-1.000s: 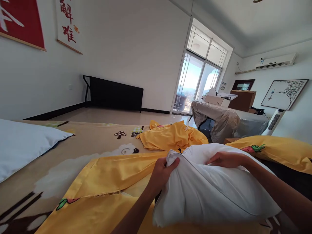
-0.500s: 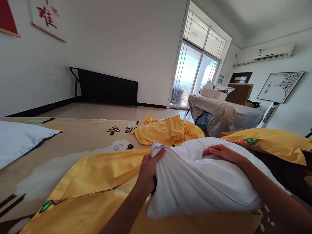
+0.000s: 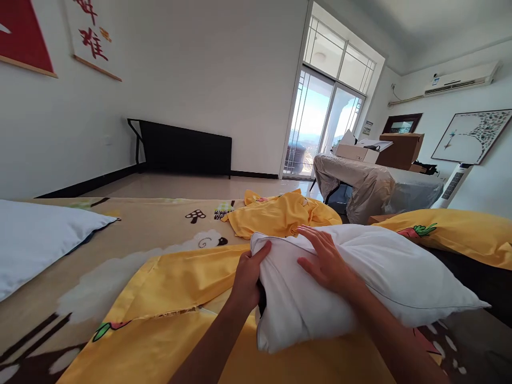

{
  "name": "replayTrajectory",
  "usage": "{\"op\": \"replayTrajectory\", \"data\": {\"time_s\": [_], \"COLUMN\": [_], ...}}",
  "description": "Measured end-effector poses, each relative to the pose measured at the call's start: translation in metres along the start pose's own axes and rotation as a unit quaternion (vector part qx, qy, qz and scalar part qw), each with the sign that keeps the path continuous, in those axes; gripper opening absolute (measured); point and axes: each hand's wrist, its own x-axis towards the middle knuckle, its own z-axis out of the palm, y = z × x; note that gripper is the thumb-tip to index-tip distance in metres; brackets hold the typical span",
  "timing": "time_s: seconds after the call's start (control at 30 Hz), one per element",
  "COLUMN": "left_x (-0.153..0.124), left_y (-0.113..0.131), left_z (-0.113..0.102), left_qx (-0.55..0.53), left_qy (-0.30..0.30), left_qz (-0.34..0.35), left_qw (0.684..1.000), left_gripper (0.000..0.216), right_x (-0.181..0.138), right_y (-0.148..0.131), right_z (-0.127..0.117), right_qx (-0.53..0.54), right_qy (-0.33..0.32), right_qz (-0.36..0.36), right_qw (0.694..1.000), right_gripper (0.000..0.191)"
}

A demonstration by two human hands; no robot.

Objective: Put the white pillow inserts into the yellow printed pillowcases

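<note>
The white pillow [image 3: 404, 272] is right under the hands, plump and a bit tilted, with its long end poking out to the right of them. The left hand [image 3: 248, 277] grips the near-left end, thumb on top and fingers curled under, probably so that this end does not slip or flop down. The right hand [image 3: 326, 261] holds nothing tight; it lies on top of the pillow with its fingers spread out, which looks like a good way to steady or flatten something so soft. A dark patch shows just under the left hand, but I cannot tell what it is. Below both hands, and out to their left, a big yellow cloth [image 3: 172, 288] is spread over the blanket [image 3: 152, 229], maybe laid out wide so it is easy to reach. Just past the hands, a crumpled yellow cloth [image 3: 280, 216] sits in a heap, perhaps to be out of the way. A yellow pillow [image 3: 468, 240] lies off to the right of the right hand, and another pillow [image 3: 44, 234], a white one, lies far to the left of the left hand.
</note>
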Motion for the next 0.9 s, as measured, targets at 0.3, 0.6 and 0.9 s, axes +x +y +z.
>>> {"op": "replayTrajectory", "data": {"time_s": [0.3,0.6,0.9], "left_x": [0.01,0.009,-0.003], "left_y": [-0.001,0.005,0.019], "left_z": [-0.002,-0.01,-0.012], "left_qx": [0.037,0.247,0.332], "left_qy": [-0.012,-0.137,-0.204], "left_qz": [-0.005,0.114,0.221], "left_qw": [0.999,0.953,0.894], "left_gripper": [0.047,0.05,0.035], "right_x": [0.023,0.007,0.003], "right_y": [0.056,0.04,0.035], "right_z": [0.037,0.037,-0.012], "right_qx": [0.119,0.059,-0.015], "right_qy": [-0.256,-0.104,0.052], "right_qz": [0.079,0.096,0.17], "right_qw": [0.956,0.988,0.984], "right_gripper": [0.053,0.037,0.036]}}
